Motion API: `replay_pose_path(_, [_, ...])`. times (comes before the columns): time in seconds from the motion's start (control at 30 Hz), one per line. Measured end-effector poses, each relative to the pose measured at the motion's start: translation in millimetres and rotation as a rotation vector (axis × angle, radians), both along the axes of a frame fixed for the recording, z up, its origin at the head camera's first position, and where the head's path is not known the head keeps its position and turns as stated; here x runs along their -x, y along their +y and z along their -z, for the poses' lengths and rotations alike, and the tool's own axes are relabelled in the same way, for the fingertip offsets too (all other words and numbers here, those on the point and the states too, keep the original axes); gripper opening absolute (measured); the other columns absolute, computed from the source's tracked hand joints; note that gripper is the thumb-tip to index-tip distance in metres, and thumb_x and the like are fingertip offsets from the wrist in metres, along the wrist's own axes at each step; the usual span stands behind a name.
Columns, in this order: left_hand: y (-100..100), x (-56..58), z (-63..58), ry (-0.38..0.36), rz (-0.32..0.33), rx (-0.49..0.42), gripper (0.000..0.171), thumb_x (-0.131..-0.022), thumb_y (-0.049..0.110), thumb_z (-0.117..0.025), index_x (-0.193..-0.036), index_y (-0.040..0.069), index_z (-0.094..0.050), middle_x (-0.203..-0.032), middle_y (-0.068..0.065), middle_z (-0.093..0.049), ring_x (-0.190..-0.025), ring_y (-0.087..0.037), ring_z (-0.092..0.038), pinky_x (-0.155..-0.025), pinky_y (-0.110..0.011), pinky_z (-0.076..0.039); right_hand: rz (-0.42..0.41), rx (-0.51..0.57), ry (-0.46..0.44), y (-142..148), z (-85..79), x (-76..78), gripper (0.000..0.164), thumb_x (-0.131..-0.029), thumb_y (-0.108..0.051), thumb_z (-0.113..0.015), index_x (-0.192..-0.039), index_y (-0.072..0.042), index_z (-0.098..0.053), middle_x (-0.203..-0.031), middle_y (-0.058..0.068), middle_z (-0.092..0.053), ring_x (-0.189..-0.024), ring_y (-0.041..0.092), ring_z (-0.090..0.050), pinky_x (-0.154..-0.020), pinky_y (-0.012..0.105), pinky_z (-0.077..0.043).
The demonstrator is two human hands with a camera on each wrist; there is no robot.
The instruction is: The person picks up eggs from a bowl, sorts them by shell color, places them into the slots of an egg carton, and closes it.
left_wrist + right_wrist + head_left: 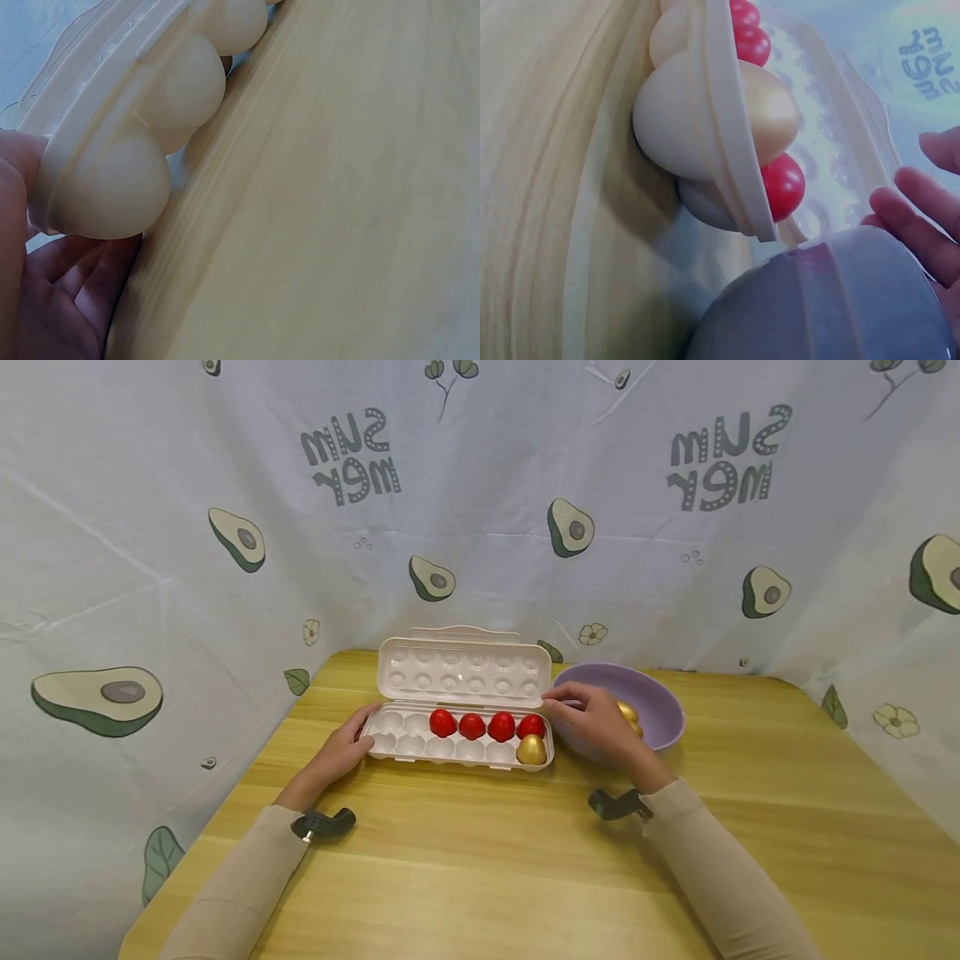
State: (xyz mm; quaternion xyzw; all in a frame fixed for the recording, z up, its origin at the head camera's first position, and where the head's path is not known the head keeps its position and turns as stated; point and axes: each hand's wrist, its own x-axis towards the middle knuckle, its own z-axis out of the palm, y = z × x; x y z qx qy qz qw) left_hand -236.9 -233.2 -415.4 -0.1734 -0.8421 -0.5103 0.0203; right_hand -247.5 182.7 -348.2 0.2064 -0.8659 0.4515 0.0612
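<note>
"Beige sleeves [232,885] lie nearest; what about the hands?"

"Left hand [342,750] grips the egg carton [411,745] by its left end; right hand [592,722], fingers parted, hovers over the purple bowl [663,714] beside the open lid [465,672]"

"And inside?"

"Four red balls [472,726] in the carton's back row, a gold egg [532,750] front right; more gold eggs [630,713] in the bowl; wooden table [465,860] beneath, avocado-print curtain [480,460] behind"

We see the left hand [341,752] holding an egg carton [411,746], the right hand [597,720] near its lid [465,670] and a purple bowl [662,714].
</note>
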Motion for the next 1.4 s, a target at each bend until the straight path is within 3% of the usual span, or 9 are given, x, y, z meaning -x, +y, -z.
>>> replay_pose_path(0.13, [1.6, -0.7, -0.7, -0.019, -0.011, 0.01, 0.057, -0.086, 0.003, -0.041, -0.14, 0.017, -0.029, -0.145, -0.006, -0.025, -0.13, -0.023, -0.024, -0.105, -0.044, -0.02, 0.011, 0.01, 0.021, 4.7, -1.6, 1.7, 0.026, -0.085, -0.03, -0.061, -0.103, -0.013, -0.065, -0.098, -0.004, -0.062, -0.093, 0.011, -0.057, -0.084, 0.035, -0.046])
replay_pose_path(0.4, [0.7, 0.2, 0.7, -0.024, -0.023, 0.022, 0.058, -0.085, 0.005, -0.04, -0.14, 0.018, -0.029, -0.145, -0.005, -0.026, -0.13, -0.021, -0.025, -0.105, -0.043, -0.021, 0.087, -0.048, 0.041, 18.7, -4.8, 7.8, 0.029, -0.082, -0.039, -0.061, -0.101, -0.018, -0.066, -0.096, -0.005, -0.062, -0.083, 0.015, -0.06, -0.067, 0.027, -0.049])
replay_pose_path(0.7, [-0.4, 1.0, 1.6, -0.009, -0.027, 0.035, 0.058, -0.085, 0.005, -0.04, -0.14, 0.017, -0.029, -0.145, -0.006, -0.026, -0.13, -0.022, -0.024, -0.105, -0.044, -0.021, 0.143, -0.198, 0.066, 36.2, -6.6, 13.6, 0.038, -0.083, -0.037, -0.061, -0.109, -0.009, -0.063, -0.105, 0.007, -0.062, -0.098, 0.025, -0.058, -0.084, 0.041, -0.045])
replay_pose_path(1.07, [-0.1, 0.9, 2.3, -0.016, -0.014, 0.022, 0.057, -0.086, 0.005, -0.04, -0.14, 0.017, -0.029, -0.145, -0.004, -0.025, -0.13, -0.02, -0.024, -0.105, -0.042, -0.02, 0.227, -0.325, 0.063, 42.2, -6.4, 17.4, 0.042, -0.08, -0.026, -0.066, -0.112, 0.001, -0.06, -0.108, 0.019, -0.061, -0.098, 0.032, -0.058, -0.083, 0.044, -0.045])
replay_pose_path(1.4, [0.2, 0.0, 0.4, -0.013, -0.017, 0.028, 0.057, -0.085, 0.005, -0.04, -0.141, 0.016, -0.029, -0.145, -0.006, -0.025, -0.13, -0.021, -0.024, -0.105, -0.043, -0.02, 0.26, -0.362, 0.037, 43.3, -5.3, 18.5, 0.042, -0.08, -0.023, -0.066, -0.111, 0.005, -0.059, -0.106, 0.021, -0.061, -0.097, 0.032, -0.056, -0.084, 0.045, -0.044])
